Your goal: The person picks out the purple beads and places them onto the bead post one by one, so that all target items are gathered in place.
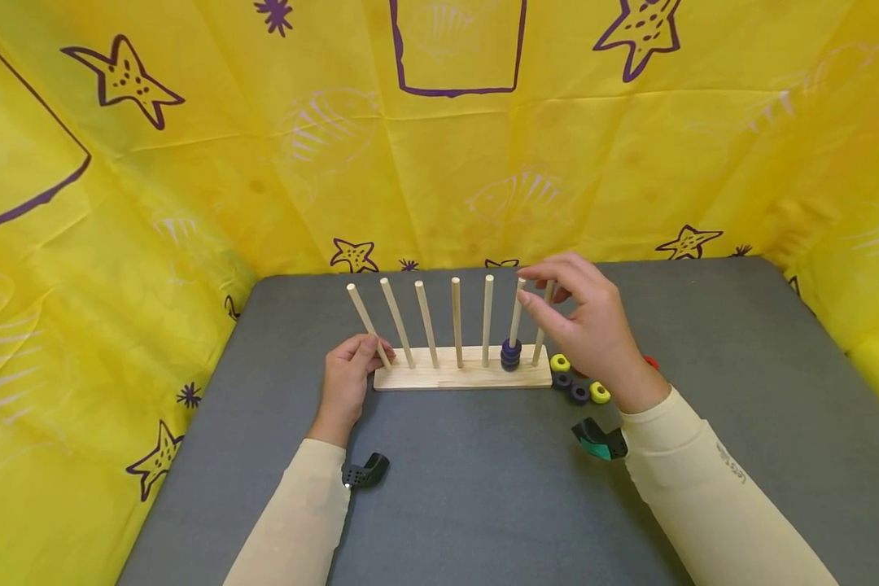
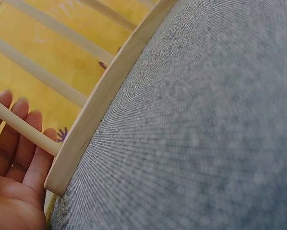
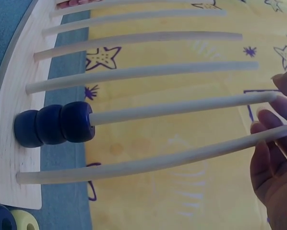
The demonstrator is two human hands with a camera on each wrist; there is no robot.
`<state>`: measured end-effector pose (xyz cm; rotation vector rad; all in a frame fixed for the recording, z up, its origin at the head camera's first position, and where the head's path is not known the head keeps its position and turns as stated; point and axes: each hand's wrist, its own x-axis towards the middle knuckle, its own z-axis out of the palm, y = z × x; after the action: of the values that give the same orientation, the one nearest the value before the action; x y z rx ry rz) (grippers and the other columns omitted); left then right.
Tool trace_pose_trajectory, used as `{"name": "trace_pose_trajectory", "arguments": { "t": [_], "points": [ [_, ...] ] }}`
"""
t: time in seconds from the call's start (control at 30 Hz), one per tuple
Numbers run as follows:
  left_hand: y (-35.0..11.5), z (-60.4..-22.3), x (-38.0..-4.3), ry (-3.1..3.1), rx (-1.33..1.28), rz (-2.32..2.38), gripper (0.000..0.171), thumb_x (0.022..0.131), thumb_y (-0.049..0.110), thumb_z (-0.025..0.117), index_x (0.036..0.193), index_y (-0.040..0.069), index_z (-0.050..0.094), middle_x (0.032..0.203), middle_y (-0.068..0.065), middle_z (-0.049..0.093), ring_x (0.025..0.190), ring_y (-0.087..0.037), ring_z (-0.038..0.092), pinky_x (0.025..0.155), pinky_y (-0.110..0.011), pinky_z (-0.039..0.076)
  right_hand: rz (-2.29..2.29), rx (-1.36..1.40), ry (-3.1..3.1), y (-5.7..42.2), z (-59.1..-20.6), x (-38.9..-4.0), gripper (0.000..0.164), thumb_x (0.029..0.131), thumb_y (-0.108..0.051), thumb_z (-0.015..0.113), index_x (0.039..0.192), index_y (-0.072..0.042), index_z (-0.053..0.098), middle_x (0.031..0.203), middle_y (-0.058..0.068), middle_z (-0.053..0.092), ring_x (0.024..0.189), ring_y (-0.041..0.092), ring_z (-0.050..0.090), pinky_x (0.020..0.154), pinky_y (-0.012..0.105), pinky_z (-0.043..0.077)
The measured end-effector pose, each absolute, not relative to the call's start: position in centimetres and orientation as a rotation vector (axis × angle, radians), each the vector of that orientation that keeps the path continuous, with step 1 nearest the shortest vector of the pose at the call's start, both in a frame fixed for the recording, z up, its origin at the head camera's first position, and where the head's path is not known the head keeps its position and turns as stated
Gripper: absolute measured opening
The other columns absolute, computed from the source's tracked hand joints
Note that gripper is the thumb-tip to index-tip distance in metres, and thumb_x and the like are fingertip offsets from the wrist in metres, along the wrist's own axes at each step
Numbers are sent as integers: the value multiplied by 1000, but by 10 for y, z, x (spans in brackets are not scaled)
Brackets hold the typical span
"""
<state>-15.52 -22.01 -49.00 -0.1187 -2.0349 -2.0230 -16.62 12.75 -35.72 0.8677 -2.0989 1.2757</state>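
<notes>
A wooden rack (image 1: 463, 376) bears a row of upright pegs. Three dark blue rings (image 3: 52, 124) are stacked at the foot of the second peg from the right. Around the top of that peg, the right hand (image 1: 582, 313) has its thumb and forefinger parted, with no ring between them. Its other fingers are near the top of the rightmost peg (image 3: 148, 163). At the rack's left end, the left hand (image 1: 347, 378) holds the lower part of the leftmost peg (image 2: 26, 127), fingers behind it. The left thumb is hidden in the left wrist view.
Loose yellow rings (image 1: 599, 392) and dark blue rings (image 1: 579, 394) lie right of the rack, under the right hand. A red ring (image 1: 652, 362) shows partly behind the right wrist. Grey cloth (image 1: 439, 480) covers the table, with a yellow patterned curtain (image 1: 425, 179) behind.
</notes>
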Motion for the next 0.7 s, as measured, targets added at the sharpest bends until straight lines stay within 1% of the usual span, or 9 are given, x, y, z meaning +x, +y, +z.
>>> {"name": "trace_pose_trajectory", "arguments": {
  "t": [0.2,0.5,0.7],
  "points": [
    [-221,-491,-156,-2023,-130,-2024,35,114,15,61,100,-16,71,94,-20,74,90,-23,73,85,-32,61,1303,851,-2103,131,-356,-165,25,94,6,83,118,-1,78,111,5,70,94,20,58,81,29,50],
    [-221,-490,-156,-2019,-141,-2035,36,114,17,62,101,-16,71,93,-17,74,90,-22,73,85,-32,61,1372,806,-2118,136,-356,-162,23,96,5,81,118,0,78,111,5,70,97,25,61,82,28,53],
    [-220,-490,-155,-2034,-119,-2023,34,114,14,61,101,-15,72,94,-16,74,92,-25,73,86,-32,61,1403,772,-2141,141,-358,-159,26,98,4,78,124,-2,77,110,7,70,98,18,61,83,24,52]
  ]
}}
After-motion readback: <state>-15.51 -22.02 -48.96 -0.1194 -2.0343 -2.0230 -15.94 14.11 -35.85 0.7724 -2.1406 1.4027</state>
